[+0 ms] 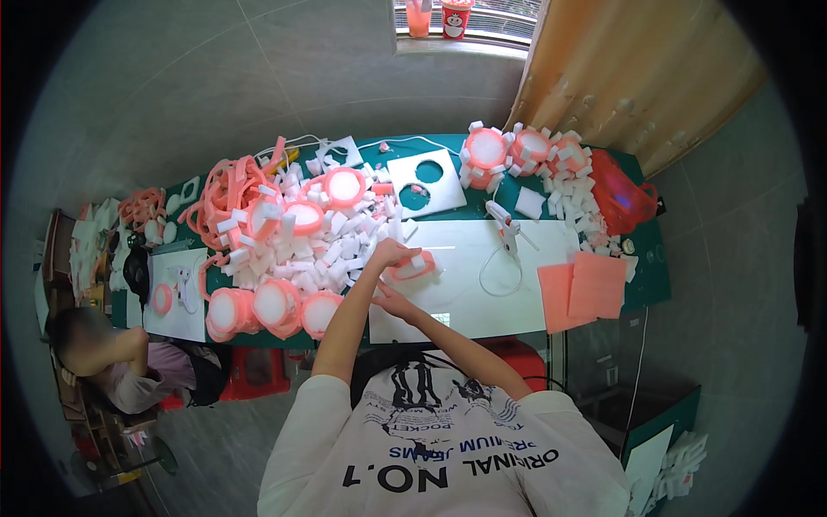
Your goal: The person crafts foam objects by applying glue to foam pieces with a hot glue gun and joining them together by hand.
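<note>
A pink foam ring [413, 268] with white foam blocks on it rests on the white work sheet [469, 297] before me. My left hand [395, 252] is closed at its upper left edge, fingers reaching over the ring. Some of those fingertips are hidden, so the exact grip is hard to see. Just below, near the ring's lower left side, is my right hand [395, 302], its fingers apart and nothing visible in them. A heap of loose white foam blocks [332, 246] lies directly left of both hands.
A glue gun [508, 228] with a looped cable stands on the sheet to the right. Beyond it lie pink foam sheets [586, 289] and a red bag [620, 194]. Finished-looking pink foam rounds [277, 306] line the near left edge. A white board with holes [448, 185] lies behind. Another person [129, 362] sits at left.
</note>
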`<state>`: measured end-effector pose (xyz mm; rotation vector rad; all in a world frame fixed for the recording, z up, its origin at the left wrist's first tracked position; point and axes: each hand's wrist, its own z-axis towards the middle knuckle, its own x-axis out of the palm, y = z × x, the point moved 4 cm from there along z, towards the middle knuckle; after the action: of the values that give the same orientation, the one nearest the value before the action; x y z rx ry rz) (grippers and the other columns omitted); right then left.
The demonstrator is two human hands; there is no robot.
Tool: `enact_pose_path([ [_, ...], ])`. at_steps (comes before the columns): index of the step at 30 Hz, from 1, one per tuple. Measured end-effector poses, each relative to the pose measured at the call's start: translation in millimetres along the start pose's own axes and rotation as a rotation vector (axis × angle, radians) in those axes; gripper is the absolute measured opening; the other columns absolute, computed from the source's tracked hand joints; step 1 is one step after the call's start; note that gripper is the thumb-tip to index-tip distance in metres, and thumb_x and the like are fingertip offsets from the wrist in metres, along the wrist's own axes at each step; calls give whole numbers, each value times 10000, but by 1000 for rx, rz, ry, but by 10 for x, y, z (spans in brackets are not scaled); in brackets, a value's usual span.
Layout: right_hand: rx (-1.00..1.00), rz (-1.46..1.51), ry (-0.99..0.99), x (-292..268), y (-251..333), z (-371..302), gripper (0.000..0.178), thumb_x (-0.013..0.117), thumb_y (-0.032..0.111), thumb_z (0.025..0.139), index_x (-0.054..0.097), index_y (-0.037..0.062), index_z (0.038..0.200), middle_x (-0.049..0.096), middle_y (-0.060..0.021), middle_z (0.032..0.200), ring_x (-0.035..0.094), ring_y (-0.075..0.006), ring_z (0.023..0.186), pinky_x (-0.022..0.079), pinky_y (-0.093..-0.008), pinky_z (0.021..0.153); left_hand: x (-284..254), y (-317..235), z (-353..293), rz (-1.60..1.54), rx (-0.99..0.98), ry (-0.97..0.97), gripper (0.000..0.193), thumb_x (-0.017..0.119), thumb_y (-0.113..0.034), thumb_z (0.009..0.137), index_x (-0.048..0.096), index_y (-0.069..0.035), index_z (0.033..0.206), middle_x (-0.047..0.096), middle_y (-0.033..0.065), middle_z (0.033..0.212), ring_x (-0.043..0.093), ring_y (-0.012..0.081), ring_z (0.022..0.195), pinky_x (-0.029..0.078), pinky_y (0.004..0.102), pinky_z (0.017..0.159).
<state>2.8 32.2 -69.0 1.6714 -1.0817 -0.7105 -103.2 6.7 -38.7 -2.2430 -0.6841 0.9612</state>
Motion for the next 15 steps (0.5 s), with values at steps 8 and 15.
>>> enact_pose_path([
  [8,-133,-73,24,109,51,14,867,531,315,767,-80,13,1303,18,-220,1363,126,-289,1262,162,-312,1009,6,-12,41,15,-5,19,561,661,-558,569,642,-6,668,563,65,584,527,148,506,439,248,495],
  [15,-122,-27,-31,151,50,121,904,516,375,782,-138,3,1284,-21,-238,1355,67,-303,1267,165,-320,1007,-24,-15,-13,83,-47,34,580,643,-566,582,654,-12,754,602,88,679,569,160,580,466,249,575],
])
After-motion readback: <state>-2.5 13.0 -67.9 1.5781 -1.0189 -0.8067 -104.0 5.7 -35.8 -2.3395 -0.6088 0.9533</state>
